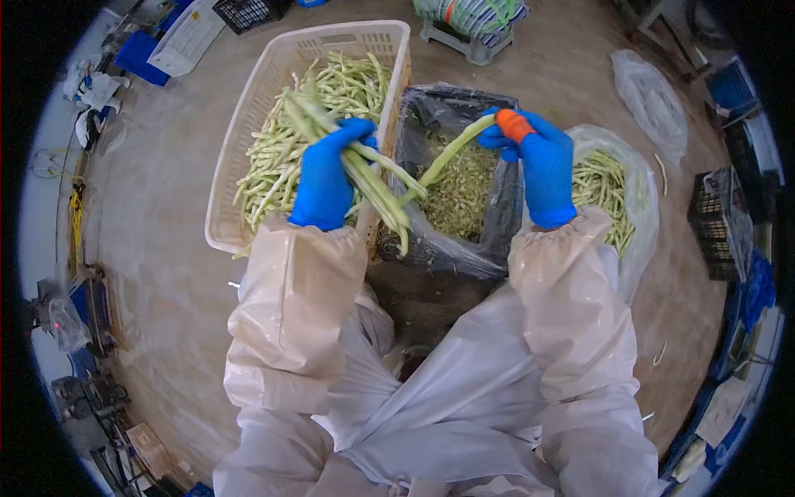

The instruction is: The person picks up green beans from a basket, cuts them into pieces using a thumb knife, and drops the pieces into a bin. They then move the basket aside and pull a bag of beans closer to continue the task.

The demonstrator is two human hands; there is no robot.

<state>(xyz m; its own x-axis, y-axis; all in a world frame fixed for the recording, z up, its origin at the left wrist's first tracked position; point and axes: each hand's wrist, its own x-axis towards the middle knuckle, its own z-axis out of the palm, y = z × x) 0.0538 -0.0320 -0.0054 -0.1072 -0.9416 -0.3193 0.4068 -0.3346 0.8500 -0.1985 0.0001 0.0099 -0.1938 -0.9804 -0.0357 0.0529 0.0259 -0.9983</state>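
My left hand (pixel 325 178), in a blue glove, is closed around a bunch of long pale green beans (pixel 368 184). It is above the right side of a white plastic crate (pixel 229 195) heaped with more beans. My right hand (pixel 534 157), also blue-gloved with orange wrapping on a finger, pinches the end of one green bean (pixel 457 149). That bean slants down left toward the held bunch, over a black-lined bin (pixel 505 203) holding small green bits (pixel 464 195). Right of my right hand, a clear plastic bag (pixel 644 219) contains cut beans (pixel 600 186).
A small grey stool (pixel 480 51) with a striped bundle stands beyond the bin. Another clear plastic bag (pixel 650 95) lies on the floor at right, near a black crate (pixel 719 224). Blue (pixel 141 60) and white (pixel 186 41) containers are at the far left.
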